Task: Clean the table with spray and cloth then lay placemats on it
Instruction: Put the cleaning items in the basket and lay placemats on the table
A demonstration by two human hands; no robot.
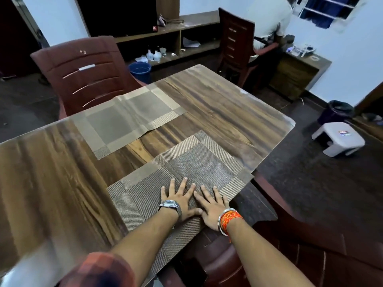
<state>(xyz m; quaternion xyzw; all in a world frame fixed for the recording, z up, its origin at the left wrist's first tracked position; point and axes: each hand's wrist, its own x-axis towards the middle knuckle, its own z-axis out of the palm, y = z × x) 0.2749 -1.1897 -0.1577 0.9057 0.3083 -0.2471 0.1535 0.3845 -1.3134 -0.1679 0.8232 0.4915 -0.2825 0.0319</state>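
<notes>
Two woven brown placemats lie on the wooden table (223, 104). The far placemat (128, 119) rests flat by the far edge, in front of a chair. The near placemat (199, 162) lies at the near edge, its lower part hanging a little over it. My left hand (178, 199), with a wristwatch, presses flat on the near placemat, fingers spread. Beside it, touching at the thumb, my right hand (211, 206), with orange wrist threads and a bangle, also lies flat on the mat. No spray bottle or cloth is in view.
A dark red chair (83, 73) stands at the table's far side and another (234, 42) at its far end; a third (279, 245) is below my arms. A blue bucket (141, 70), a white stool (337, 138) and a seated person (267, 21) are around.
</notes>
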